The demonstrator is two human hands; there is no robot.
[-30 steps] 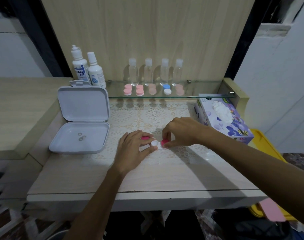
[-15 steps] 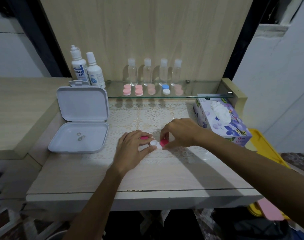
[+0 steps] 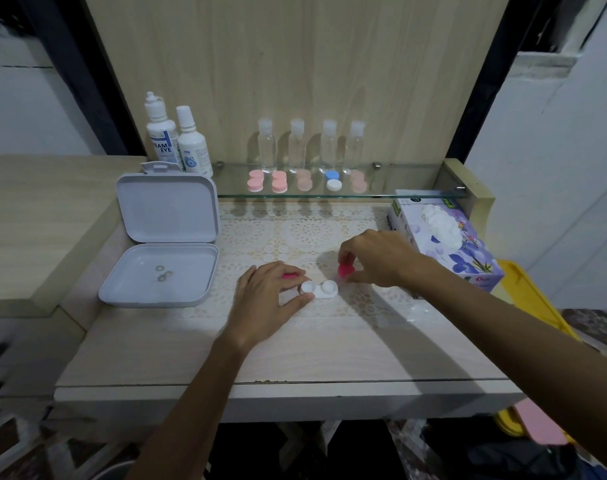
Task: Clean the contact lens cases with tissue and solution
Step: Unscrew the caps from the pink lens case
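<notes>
Unscrewing is the step in hand: the right hand [image 3: 378,258] pinches a small pink round plastic cap [image 3: 345,270] between thumb and fingertips, raised just clear of the right well of the white twin-well plastic lens case [image 3: 320,289]. That case lies flat on the lace-patterned glass-topped bench [image 3: 329,348], near the middle. The left hand [image 3: 270,299] steadies it, thumb and forefinger curled round the left well, and a second pink cap [image 3: 289,276] peeks out beside those fingers; whether it is gripped or merely lying there, I cannot tell. Both wells look open, so the opening stage seems about done.

Next up, by my reckoning, the cap needs setting down somewhere it will not roll, then a reach right for the purple flowered cardboard tissue box [image 3: 444,244], a white tissue already standing proud of its slot. The two white plastic solution bottles [image 3: 177,143] stand at the back left, well apart from the case, so that is a longer reach. Five more small lens cases [image 3: 303,180] wait on the glass shelf [image 3: 399,192] behind.
</notes>
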